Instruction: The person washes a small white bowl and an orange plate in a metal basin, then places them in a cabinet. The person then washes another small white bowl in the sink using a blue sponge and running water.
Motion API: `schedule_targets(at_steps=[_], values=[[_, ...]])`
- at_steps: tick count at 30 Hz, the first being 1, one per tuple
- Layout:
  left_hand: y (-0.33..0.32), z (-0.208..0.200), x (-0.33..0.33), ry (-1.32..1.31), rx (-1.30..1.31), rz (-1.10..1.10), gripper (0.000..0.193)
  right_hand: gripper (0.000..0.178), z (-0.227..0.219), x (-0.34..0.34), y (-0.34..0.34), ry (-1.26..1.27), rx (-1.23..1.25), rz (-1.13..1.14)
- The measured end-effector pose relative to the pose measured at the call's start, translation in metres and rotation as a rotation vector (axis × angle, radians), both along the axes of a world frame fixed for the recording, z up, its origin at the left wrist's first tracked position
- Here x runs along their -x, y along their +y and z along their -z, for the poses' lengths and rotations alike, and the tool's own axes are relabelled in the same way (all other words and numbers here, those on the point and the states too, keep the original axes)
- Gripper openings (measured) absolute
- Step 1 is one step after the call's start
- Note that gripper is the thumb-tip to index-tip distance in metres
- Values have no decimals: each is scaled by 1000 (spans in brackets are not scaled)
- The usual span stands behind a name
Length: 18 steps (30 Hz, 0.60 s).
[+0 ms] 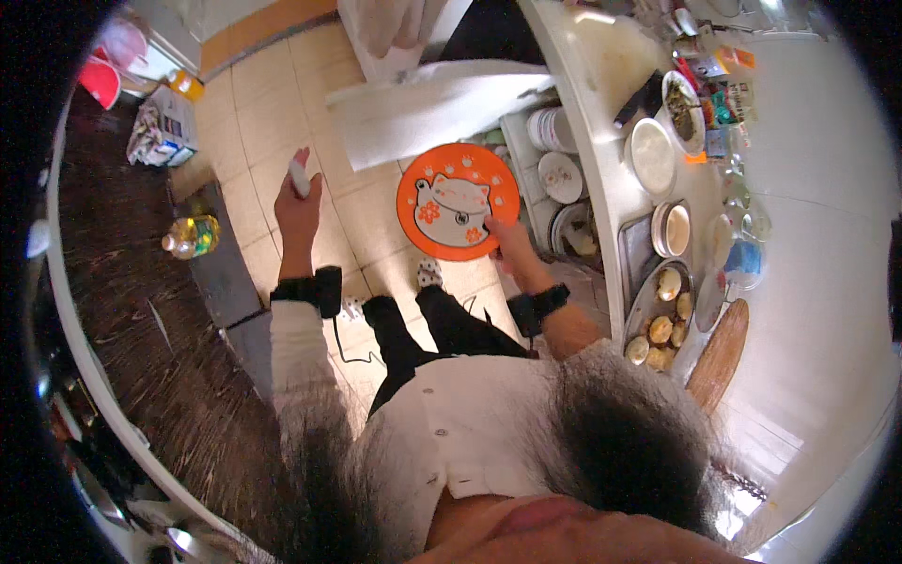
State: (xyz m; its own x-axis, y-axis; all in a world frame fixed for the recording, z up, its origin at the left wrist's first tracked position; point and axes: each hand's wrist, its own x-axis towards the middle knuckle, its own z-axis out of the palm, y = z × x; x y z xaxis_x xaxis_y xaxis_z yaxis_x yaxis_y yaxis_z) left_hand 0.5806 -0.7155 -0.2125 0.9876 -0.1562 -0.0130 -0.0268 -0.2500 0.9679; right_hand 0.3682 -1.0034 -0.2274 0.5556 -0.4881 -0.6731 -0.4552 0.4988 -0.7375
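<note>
Left hand [299, 205] held forward, right hand [513, 248] gripping — both well apart

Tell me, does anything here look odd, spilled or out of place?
Nothing looks clearly spilled or broken. What stands out is the flat white cabinet door, standing open and jutting out over the beige tiled floor instead of shut. Near it, the right hand holds a round orange plate printed with a white cat.

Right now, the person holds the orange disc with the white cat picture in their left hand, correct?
Wrong hand: the head view shows the orange disc with the white cat picture in the right hand; the left hand has a small white item.
</note>
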Motion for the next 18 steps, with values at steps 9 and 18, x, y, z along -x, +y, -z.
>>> schedule_targets(at_steps=[9, 18], values=[[-47, 22, -83, 144, -114, 219, 69, 15, -82, 20, 5, -108, -5, 5], [-38, 42, -73, 213, -22, 134, 52, 15, -96, 21, 8, -249, -95, 61]])
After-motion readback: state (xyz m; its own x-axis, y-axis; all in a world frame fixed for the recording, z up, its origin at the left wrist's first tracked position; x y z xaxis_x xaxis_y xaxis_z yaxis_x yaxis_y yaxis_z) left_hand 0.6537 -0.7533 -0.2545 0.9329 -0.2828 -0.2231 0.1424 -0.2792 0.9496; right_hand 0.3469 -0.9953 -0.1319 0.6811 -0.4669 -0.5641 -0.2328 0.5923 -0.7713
